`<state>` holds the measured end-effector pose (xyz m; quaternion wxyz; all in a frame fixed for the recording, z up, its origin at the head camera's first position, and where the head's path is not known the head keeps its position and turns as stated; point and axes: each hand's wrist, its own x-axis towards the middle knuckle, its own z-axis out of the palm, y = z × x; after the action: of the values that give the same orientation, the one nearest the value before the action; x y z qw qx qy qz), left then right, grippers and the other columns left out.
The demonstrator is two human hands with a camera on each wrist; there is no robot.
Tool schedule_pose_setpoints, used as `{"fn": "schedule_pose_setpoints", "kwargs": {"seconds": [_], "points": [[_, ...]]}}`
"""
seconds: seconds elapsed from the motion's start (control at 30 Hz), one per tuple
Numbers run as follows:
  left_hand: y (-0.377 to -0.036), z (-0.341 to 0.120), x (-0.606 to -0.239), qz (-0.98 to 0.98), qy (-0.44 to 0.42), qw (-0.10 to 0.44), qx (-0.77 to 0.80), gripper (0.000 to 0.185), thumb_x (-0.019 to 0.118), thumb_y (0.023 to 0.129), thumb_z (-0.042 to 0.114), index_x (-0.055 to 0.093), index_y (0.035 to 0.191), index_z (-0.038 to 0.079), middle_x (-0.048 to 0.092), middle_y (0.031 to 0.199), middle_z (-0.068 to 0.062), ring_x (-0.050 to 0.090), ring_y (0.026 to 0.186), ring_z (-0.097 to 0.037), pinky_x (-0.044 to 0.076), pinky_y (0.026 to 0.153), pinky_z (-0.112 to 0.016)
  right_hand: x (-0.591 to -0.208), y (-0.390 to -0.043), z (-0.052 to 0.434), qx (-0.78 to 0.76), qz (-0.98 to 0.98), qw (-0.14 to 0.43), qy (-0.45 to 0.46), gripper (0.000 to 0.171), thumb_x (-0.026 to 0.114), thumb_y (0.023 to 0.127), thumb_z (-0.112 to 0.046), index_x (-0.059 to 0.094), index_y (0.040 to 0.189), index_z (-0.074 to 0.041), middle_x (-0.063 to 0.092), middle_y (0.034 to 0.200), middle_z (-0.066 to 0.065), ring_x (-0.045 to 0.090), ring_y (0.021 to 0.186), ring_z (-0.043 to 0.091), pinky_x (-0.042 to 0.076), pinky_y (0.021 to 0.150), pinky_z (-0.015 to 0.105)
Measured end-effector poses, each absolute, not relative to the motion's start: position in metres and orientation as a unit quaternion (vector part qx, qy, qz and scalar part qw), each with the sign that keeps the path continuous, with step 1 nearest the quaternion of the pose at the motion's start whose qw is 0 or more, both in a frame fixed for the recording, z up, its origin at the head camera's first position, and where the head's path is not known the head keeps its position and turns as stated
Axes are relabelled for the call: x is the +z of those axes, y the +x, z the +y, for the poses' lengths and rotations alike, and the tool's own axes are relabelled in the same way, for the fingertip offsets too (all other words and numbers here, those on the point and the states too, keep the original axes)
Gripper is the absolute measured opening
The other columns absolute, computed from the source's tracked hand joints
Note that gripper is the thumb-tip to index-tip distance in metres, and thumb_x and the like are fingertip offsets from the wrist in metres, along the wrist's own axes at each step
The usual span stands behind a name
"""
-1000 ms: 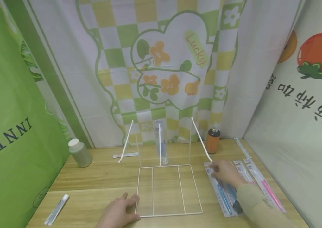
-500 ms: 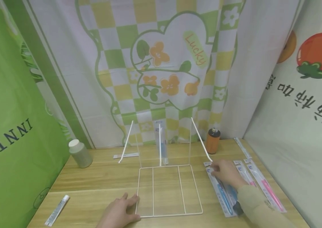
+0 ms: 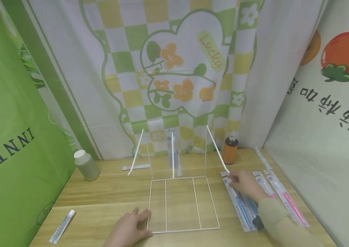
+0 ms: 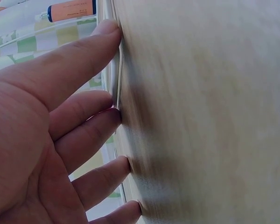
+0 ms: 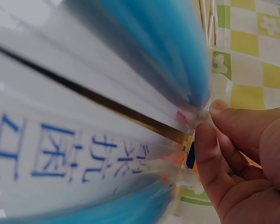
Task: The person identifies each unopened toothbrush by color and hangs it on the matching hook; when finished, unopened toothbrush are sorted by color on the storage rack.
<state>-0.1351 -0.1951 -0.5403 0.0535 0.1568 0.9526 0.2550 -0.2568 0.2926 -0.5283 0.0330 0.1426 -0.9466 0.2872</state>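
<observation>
My left hand (image 3: 128,226) rests at the left front corner of a white wire rack (image 3: 183,230), thumb and fingers spread against the frame. In the left wrist view its fingertips (image 4: 113,35) touch the rack's edge and the wooden table. On the right, my right hand (image 3: 248,185) pinches the top end of a packaged blue toothbrush (image 3: 242,212). A second blue pack lies close beside it, partly under the hand and sleeve. In the right wrist view, the thumb and index finger of the hand (image 5: 245,154) meet at the clear plastic end; which pack is pinched is hard to tell.
Pink toothbrush packs (image 3: 288,200) lie further right. One pack (image 3: 172,149) hangs on the rack's middle hook. An orange bottle (image 3: 230,151) and pale bottle (image 3: 86,166) stand behind. A small tube (image 3: 63,226) lies left; thin packets (image 3: 136,167) lie at the back.
The head view has tilted slightly. Both hands and the objects otherwise stay in place.
</observation>
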Motion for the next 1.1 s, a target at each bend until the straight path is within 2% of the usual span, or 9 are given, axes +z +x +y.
{"fn": "schedule_pose_setpoints", "kwargs": {"seconds": [0.33, 0.53, 0.9, 1.1], "points": [[-0.134, -0.194, -0.536, 0.953, 0.158, 0.046, 0.253, 0.078, 0.093, 0.078, 0.049, 0.070, 0.144, 0.014, 0.053, 0.144, -0.046, 0.058, 0.120, -0.070, 0.044, 0.100, -0.083, -0.526, -0.258, 0.294, 0.309, -0.939, 0.033, 0.147, 0.031, 0.083, 0.090, -0.009, 0.076, 0.118, 0.004, 0.079, 0.102, 0.013, 0.074, 0.091, 0.028, 0.063, 0.084, 0.053], [-0.135, -0.195, -0.536, 0.954, 0.155, 0.050, 0.251, 0.078, 0.093, 0.078, 0.049, 0.070, 0.144, 0.015, 0.053, 0.144, -0.046, 0.058, 0.120, -0.071, 0.044, 0.099, -0.084, -0.525, -0.255, 0.294, 0.323, -0.936, 0.034, 0.139, 0.031, 0.083, 0.092, -0.012, 0.077, 0.120, -0.001, 0.079, 0.106, 0.011, 0.075, 0.096, 0.027, 0.062, 0.089, 0.054], [-0.135, -0.195, -0.540, 0.954, 0.152, 0.057, 0.253, 0.078, 0.092, 0.078, 0.051, 0.069, 0.145, 0.017, 0.053, 0.144, -0.046, 0.058, 0.120, -0.070, 0.044, 0.100, -0.083, -0.515, -0.244, 0.289, 0.351, -0.924, 0.064, 0.141, 0.033, 0.082, 0.095, -0.014, 0.075, 0.124, -0.003, 0.079, 0.108, 0.007, 0.074, 0.100, 0.028, 0.061, 0.093, 0.057], [-0.135, -0.195, -0.540, 0.953, 0.149, 0.062, 0.256, 0.077, 0.093, 0.079, 0.050, 0.070, 0.145, 0.017, 0.053, 0.146, -0.044, 0.057, 0.122, -0.070, 0.043, 0.100, -0.084, -0.512, -0.237, 0.285, 0.356, -0.914, 0.101, 0.166, 0.030, 0.084, 0.093, -0.012, 0.077, 0.122, -0.005, 0.079, 0.104, 0.002, 0.074, 0.096, 0.024, 0.062, 0.088, 0.054]]}}
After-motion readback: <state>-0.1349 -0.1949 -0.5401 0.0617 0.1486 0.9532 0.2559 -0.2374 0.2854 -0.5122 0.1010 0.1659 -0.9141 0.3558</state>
